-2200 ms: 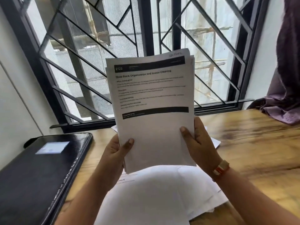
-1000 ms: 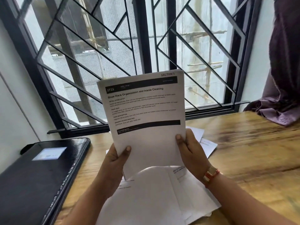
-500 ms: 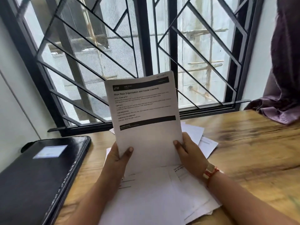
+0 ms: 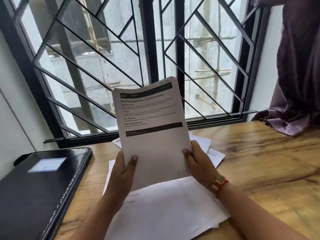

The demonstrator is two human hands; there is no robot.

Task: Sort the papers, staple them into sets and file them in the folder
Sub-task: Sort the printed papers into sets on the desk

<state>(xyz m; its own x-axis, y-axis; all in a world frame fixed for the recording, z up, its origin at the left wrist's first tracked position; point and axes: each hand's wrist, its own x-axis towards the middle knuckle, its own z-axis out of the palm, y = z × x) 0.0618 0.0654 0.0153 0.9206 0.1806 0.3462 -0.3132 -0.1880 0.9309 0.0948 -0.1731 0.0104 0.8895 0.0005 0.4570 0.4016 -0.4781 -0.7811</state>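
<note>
Both hands hold one stack (image 4: 152, 135) upright above the table (image 4: 259, 161) — the left hand (image 4: 123, 172) grips its lower left edge, thumb on the front, the right hand (image 4: 199, 163) grips the lower right. Loose papers (image 4: 173, 208) lie below the hands; the folder (image 4: 38, 191) lies closed at left.

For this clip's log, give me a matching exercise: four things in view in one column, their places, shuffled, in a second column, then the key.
Things
1. printed white paper stack with black bars
2. glossy black rectangular folder
3. loose white paper sheets
4. purple fabric curtain

Places
A. hangs at the far right
B. lies flat at the left edge of the wooden table
C. held upright above the table by the left hand and right hand
D. spread on the table beneath the hands

Pairs: 1-C, 2-B, 3-D, 4-A
</note>
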